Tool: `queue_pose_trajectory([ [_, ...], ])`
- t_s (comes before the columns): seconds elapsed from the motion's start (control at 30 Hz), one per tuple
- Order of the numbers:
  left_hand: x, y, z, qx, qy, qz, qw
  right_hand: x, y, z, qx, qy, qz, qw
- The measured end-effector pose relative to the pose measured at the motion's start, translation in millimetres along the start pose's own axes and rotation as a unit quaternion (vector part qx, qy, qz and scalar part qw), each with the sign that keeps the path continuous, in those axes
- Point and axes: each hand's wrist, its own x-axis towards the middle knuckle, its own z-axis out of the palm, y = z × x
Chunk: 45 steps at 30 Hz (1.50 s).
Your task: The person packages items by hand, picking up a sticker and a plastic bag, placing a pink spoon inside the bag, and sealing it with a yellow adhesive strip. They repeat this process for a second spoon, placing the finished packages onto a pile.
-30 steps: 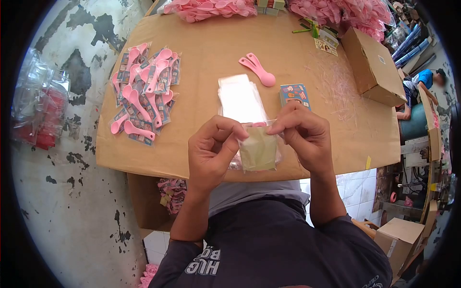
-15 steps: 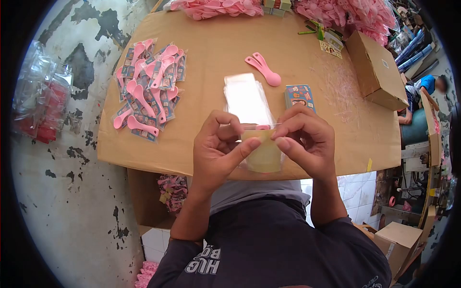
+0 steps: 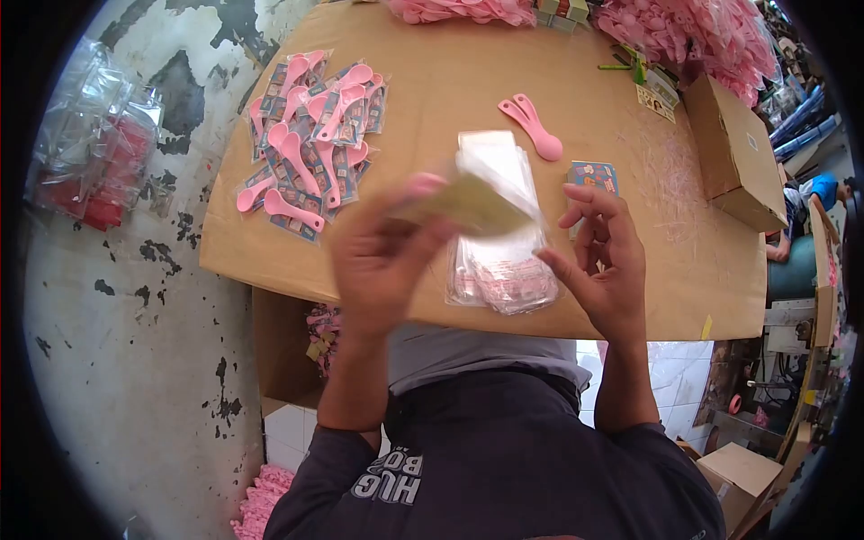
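My left hand (image 3: 382, 247) grips a small packet (image 3: 481, 207), blurred by motion, with a yellowish card face and a bit of pink at its upper left. My right hand (image 3: 603, 256) is empty, its fingers apart, in front of a stack of blue printed cards (image 3: 594, 175). Clear plastic bags (image 3: 508, 279) lie in a pile between my hands. Beyond them are loose pink spoons (image 3: 533, 128). On the left of the table, several packed pink spoons (image 3: 310, 148) with blue cards lie heaped.
Heaps of pink spoons (image 3: 684, 40) stand at the table's far edge. A cardboard box (image 3: 733, 153) sits on the right side, near green scissors-like tools (image 3: 634, 67). Clear and red bags (image 3: 99, 144) are at the far left. Another person (image 3: 801, 211) is at the far right.
My left hand has moved left with the packet, now tilted. My right hand has let go of it and opened. The bag pile is more exposed, and the view has shifted slightly.
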Motion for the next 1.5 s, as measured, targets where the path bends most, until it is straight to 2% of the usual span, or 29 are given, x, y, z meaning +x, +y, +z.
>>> queue_pose_trajectory([
  [0.07,17.0,10.8,-14.8,0.098,0.069,0.099,0.988,-1.2,2.0,-3.4,-0.062,0.029,0.009,0.998],
  [0.1,29.6,12.5,-31.2,0.216,0.044,0.150,0.964,-1.6,4.2,-5.6,-0.062,0.032,0.011,0.998],
  [0.13,37.3,16.5,-40.9,0.215,0.040,0.149,0.964,-1.1,7.1,-8.4,-0.076,0.042,0.001,0.996],
  [0.2,49.5,23.0,-52.1,0.247,0.121,0.039,0.961,0.9,10.0,-14.7,-0.091,0.059,-0.010,0.994],
  [0.23,49.9,21.0,-56.6,0.245,0.116,0.038,0.962,1.6,11.0,-17.5,-0.130,0.067,-0.007,0.989],
  [0.3,44.4,9.1,-65.2,0.375,0.114,0.068,0.918,5.1,12.7,-21.9,-0.170,0.079,-0.003,0.982],
  [0.37,32.0,-7.5,-64.5,0.378,0.086,0.062,0.920,9.0,13.5,-26.2,-0.277,0.132,0.002,0.952],
  [0.43,20.4,-13.5,-48.7,0.377,0.065,0.053,0.922,14.1,17.6,-31.6,-0.325,0.157,0.023,0.932],
  [0.5,15.2,-11.8,-20.3,0.425,-0.001,-0.179,0.888,16.5,23.8,-36.6,-0.370,0.179,0.035,0.911],
  [0.53,14.1,-15.8,-11.4,0.423,0.001,-0.178,0.888,16.1,30.4,-38.9,-0.395,0.178,0.041,0.900],
  [0.6,12.4,-25.5,1.6,0.458,-0.074,-0.195,0.864,18.5,32.2,-41.8,-0.419,0.176,0.046,0.889],
  [0.63,11.3,-29.7,6.1,0.458,-0.074,-0.195,0.864,20.2,28.6,-43.7,-0.375,0.145,0.134,0.906],
  [0.67,9.9,-33.8,10.1,0.482,-0.093,-0.154,0.857,21.1,27.2,-45.3,-0.326,0.113,0.221,0.912],
  [0.7,8.8,-37.1,11.6,0.505,-0.113,-0.114,0.848,20.7,29.6,-46.6,-0.326,0.112,0.223,0.912],
  [0.73,8.7,-39.4,10.7,0.505,-0.114,-0.116,0.848,19.7,33.5,-47.7,-0.288,0.120,0.219,0.924],
  [1.0,12.2,-35.9,2.7,0.384,-0.069,-0.267,0.881,19.8,59.2,-57.0,-0.102,0.155,0.189,0.964],
  [1.03,11.0,-37.3,1.4,0.384,-0.067,-0.267,0.881,21.0,53.8,-57.9,-0.134,0.158,0.201,0.957],
  [1.1,6.3,-43.4,-2.3,0.313,-0.022,-0.237,0.919,20.3,55.5,-59.6,-0.167,0.160,0.213,0.949],
  [1.13,4.5,-45.8,-4.3,0.312,-0.022,-0.238,0.919,18.0,63.6,-62.7,-0.186,0.172,0.185,0.949],
  [1.2,2.9,-48.7,-8.1,0.238,0.003,-0.194,0.952,18.5,62.8,-61.7,-0.206,0.183,0.155,0.949],
  [1.23,2.8,-48.1,-8.1,0.238,0.005,-0.194,0.952,19.2,56.1,-58.3,-0.178,0.224,0.112,0.951],
  [1.27,2.8,-47.0,-7.1,0.171,0.033,-0.187,0.967,20.0,48.0,-54.1,-0.150,0.265,0.069,0.950],
  [1.3,2.6,-45.9,-6.6,0.103,0.061,-0.180,0.976,19.6,39.7,-50.7,-0.150,0.264,0.069,0.950],
  [1.37,2.8,-42.4,-11.8,0.049,0.070,-0.193,0.977,16.3,24.5,-43.7,-0.003,0.232,0.075,0.970],
  [1.4,4.1,-39.8,-12.6,-0.004,0.078,-0.206,0.976,13.9,20.4,-39.6,-0.004,0.232,0.073,0.970],
  [1.43,4.8,-36.8,-10.5,-0.004,0.079,-0.204,0.976,11.0,16.7,-35.0,0.005,0.195,0.083,0.977],
  [1.5,5.7,-28.9,-5.3,-0.143,0.118,-0.253,0.949,6.0,11.6,-25.5,0.051,0.132,0.100,0.985],
])
